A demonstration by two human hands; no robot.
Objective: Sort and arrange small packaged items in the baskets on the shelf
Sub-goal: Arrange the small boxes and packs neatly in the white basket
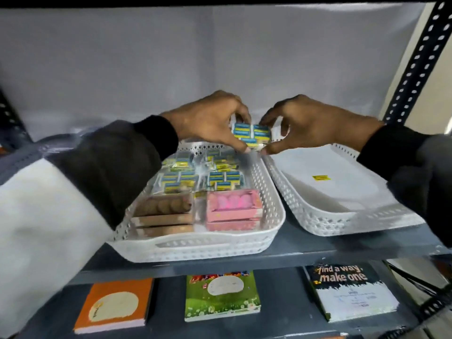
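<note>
Left hand and right hand — fingers pinched — share one blue-yellow packet.

Grey metal shelf, two white baskets side by side

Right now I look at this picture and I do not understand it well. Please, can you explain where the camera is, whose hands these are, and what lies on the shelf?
There is no machine here. The camera sits on a person's head and looks forward and down, so you see that person's own arms.

The left hand and the right hand together hold one small blue-and-yellow pack above the baskets.

On the shelf stand two white baskets. The left basket holds more packs like it at the back, brown boxes and pink boxes in front. The right basket holds only a small yellow label.

On the lower shelf lie three notebooks.
</note>
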